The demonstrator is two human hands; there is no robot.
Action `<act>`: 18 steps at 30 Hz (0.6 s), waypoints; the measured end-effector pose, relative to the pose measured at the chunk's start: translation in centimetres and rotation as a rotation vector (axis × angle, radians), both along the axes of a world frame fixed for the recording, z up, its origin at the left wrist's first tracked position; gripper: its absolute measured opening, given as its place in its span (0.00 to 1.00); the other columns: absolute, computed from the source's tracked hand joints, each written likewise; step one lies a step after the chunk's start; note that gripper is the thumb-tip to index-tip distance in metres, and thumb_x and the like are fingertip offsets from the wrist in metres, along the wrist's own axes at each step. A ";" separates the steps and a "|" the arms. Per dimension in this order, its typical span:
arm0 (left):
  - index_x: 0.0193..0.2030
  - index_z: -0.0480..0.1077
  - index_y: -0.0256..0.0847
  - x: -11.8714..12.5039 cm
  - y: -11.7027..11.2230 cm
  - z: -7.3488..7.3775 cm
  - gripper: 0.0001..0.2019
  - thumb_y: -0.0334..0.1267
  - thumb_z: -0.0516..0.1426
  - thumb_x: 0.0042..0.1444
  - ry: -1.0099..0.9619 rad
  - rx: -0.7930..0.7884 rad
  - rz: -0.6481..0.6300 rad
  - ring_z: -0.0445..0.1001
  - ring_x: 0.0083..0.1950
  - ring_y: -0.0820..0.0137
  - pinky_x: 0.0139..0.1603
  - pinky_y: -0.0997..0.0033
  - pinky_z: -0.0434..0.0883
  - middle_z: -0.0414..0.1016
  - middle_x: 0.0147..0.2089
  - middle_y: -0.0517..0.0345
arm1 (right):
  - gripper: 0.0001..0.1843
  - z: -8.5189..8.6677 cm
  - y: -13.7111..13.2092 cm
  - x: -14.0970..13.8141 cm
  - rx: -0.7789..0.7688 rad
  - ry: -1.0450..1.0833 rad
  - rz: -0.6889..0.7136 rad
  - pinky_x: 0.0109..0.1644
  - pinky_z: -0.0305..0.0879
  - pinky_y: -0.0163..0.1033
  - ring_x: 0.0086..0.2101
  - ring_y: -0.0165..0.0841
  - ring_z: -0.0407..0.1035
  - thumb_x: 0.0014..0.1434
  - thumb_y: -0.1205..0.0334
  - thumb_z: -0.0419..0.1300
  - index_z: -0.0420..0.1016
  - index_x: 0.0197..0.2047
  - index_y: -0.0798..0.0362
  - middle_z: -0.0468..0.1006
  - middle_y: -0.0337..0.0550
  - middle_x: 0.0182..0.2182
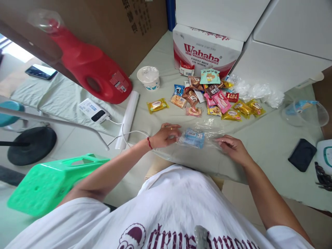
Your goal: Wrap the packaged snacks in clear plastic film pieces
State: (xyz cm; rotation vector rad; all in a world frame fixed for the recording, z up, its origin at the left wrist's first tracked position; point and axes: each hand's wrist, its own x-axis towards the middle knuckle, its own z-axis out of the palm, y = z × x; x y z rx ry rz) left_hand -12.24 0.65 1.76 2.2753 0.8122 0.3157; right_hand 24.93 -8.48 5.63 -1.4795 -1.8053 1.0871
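Note:
Between my hands, near the table's front edge, lies a clear plastic bag [210,133] with a blue printed packet [194,138] inside it. My left hand [167,134], with a red string on the wrist, has its fingers closed on the bag's left end. At the right end of the bag, the fingers of my right hand [230,146] pinch the film. Just beyond the bag is a heap of wrapped snacks, among them a pink packet [221,101], a mint-green packet [210,76] and several yellow packets. One yellow packet [157,105] lies apart on the left.
A white paper cup [149,79] and a big red jug [95,65] stand left of the heap. A Wahaha box [204,48] is behind it, crumpled clear bags [255,90] to its right. A power bank [93,111] with a white cable, a clear tub [306,114] and a black pouch [302,155] are further out.

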 end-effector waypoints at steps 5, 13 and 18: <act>0.49 0.73 0.48 0.1 -0.6 -0.5 0.14 0.44 0.47 0.70 -0.089 -0.135 0.212 0.65 0.74 0.59 0.77 0.36 0.42 0.81 0.59 0.50 | 0.28 -0.4 2.2 -0.3 -0.287 0.095 -0.186 0.26 0.56 0.35 0.22 0.28 0.57 0.60 0.36 0.62 0.82 0.46 0.53 0.71 0.36 0.25; 0.34 0.70 0.44 2.4 -1.1 -1.2 0.07 0.41 0.55 0.60 -0.001 -0.001 0.661 0.79 0.43 0.65 0.73 0.47 0.57 0.78 0.32 0.59 | 0.13 -0.3 5.2 1.5 -0.187 -0.766 -0.046 0.33 0.58 0.38 0.30 0.37 0.70 0.62 0.51 0.59 0.81 0.41 0.50 0.80 0.44 0.32; 0.41 0.77 0.43 3.2 -1.4 -1.5 0.11 0.33 0.54 0.54 0.060 0.047 0.812 0.76 0.50 0.57 0.63 0.49 0.66 0.80 0.37 0.53 | 0.21 2.5 9.4 -1.0 0.295 -0.846 0.180 0.49 0.65 0.46 0.50 0.48 0.68 0.68 0.52 0.58 0.79 0.58 0.52 0.78 0.56 0.51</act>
